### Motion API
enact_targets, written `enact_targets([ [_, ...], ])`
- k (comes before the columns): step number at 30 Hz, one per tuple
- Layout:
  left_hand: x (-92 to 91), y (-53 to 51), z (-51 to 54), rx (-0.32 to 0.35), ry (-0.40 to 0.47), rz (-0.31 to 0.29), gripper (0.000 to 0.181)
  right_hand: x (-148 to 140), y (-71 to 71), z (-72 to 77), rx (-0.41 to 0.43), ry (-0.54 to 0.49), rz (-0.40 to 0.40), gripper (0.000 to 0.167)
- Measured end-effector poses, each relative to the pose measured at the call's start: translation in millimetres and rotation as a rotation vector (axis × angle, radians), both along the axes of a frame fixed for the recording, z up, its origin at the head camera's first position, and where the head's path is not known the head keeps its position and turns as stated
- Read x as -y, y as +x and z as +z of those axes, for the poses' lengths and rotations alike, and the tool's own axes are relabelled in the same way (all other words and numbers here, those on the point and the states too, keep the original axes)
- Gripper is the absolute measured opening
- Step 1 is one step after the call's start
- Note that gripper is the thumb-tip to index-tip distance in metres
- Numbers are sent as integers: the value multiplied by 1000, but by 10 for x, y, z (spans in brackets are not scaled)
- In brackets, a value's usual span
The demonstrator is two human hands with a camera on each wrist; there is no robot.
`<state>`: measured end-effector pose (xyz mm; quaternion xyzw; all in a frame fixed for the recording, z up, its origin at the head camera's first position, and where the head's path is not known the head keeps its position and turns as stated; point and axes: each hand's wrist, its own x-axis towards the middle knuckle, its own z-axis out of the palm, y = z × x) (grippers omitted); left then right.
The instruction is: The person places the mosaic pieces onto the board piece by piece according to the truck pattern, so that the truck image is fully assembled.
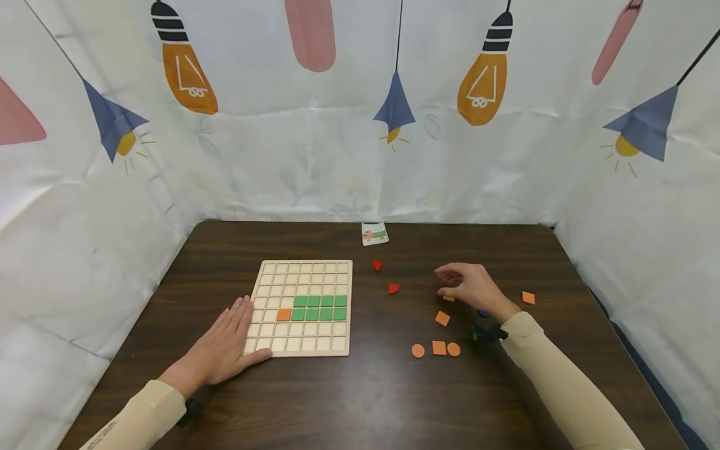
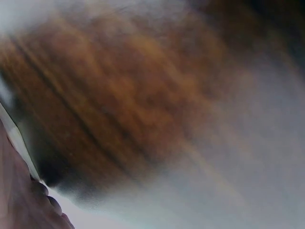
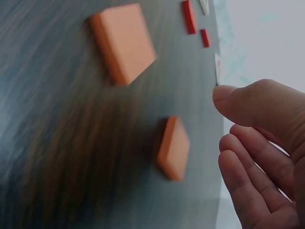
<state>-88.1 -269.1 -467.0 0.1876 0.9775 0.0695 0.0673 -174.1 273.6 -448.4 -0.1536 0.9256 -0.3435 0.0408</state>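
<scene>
Lying on the tabletop (image 1: 337, 400), just below the thumb of the right hand (image 1: 472, 289) and partly hidden by it in the head view: one orange tile (image 3: 177, 149). Flat-faced and straight-sided in the right wrist view, with enough thickness at the edges for a pinch. Likely light, rigid and hard to break, wood or hard plastic at a guess; perhaps apt to skid on the smooth surface if nudged sideways. Best taken by two opposite edges, thumb on one and forefinger on the other, rather than pressed from above. Near it, on the side towards the body, a second orange tile (image 1: 442, 318); by the wrist, a partly covered blue piece (image 1: 484, 314).

On the right, forearm stretched forward and inward, fingers gently curved, parted from the thumb by a plain gap, pinching nothing. On the left, palm down, fingers of the left hand (image 1: 221, 347) straight and close together at the left edge of the board (image 1: 309, 279), thumb spread out to the near left corner. Seemingly steadying rather than gripping. Set in the board, green tiles (image 1: 312, 314) in two rows.
</scene>
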Motion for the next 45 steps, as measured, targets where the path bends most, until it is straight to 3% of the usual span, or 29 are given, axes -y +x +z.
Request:
enact_targets([
  [19,22,18,24,-4,11,2,112,-173,50,-59,68,47,1,47],
  [29,31,5,39,5,3,13,114,-193,21,-101,36,77,20,31],
  [45,14,1,0,8,5,-1,113,-18,10,-111,-47,38,20,29],
])
